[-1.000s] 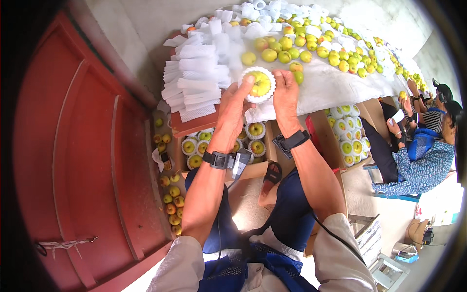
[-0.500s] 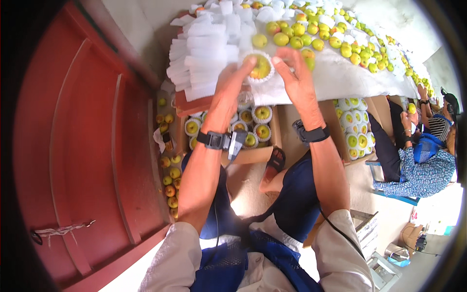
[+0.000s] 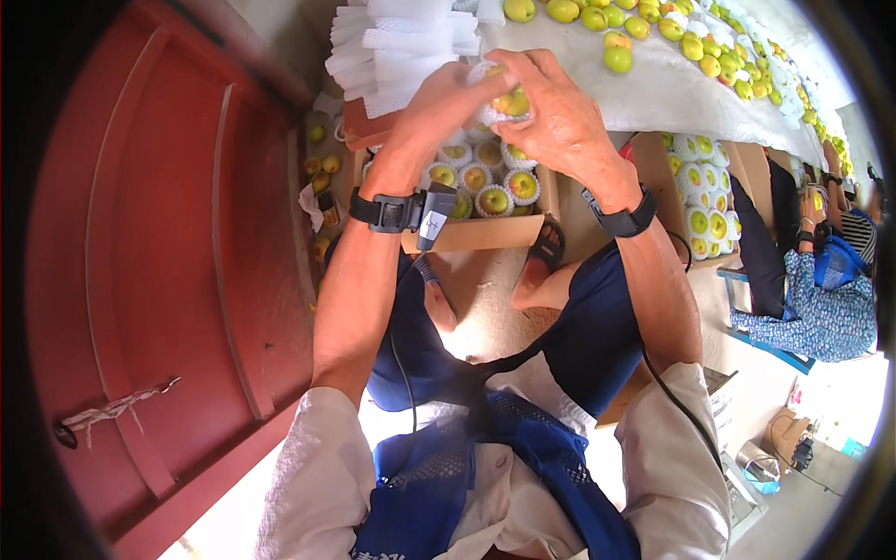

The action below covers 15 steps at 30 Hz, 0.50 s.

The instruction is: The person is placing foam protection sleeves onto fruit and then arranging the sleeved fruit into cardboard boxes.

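Observation:
A yellow-green apple in a white foam net sits between my two hands, above the near edge of the white-covered table. My left hand grips it from the left, fingers partly hidden behind the net. Curled over its top and right side is my right hand, thumb low against the fruit. Just below is an open cardboard box packed with netted apples. A pile of white foam nets lies beyond my left hand.
Loose apples spread over the white sheet to the right. A second box of netted apples stands at the right, near a seated co-worker. On the left is a red door, with apples on the floor beside it.
My right hand, apart from the apple before with its fingers spread, has closed over it. The view has shifted, so the table sits higher in the picture.

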Tool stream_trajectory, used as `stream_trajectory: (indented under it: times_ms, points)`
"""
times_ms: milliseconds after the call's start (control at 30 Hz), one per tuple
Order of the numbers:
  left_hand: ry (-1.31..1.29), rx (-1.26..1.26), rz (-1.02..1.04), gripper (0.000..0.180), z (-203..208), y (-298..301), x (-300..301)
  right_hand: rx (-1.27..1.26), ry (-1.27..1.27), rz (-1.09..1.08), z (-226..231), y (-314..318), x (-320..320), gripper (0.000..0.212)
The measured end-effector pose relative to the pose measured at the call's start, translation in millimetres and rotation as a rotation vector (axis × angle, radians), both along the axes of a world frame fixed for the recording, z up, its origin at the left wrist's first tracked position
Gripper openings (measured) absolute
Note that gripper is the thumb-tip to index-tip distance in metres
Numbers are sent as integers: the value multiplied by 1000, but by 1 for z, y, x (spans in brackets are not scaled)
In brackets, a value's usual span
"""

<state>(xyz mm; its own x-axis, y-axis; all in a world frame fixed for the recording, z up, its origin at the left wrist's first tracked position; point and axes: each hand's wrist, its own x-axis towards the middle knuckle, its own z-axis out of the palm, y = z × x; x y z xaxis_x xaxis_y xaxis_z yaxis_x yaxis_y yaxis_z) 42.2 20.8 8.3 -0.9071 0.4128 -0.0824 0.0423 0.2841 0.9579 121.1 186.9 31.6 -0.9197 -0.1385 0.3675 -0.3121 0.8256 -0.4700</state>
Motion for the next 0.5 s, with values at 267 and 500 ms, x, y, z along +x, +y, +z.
stream_trajectory:
  times_ms: [267, 500]
  points:
    - [-112, 87, -79, 65, 16, -56, -1, -169, -65, 13, -24, -13, 28, 63]
    - [-161, 1027, 215, 19, 22, -125, -32, -81, -329, 106, -104, -60, 64, 69]
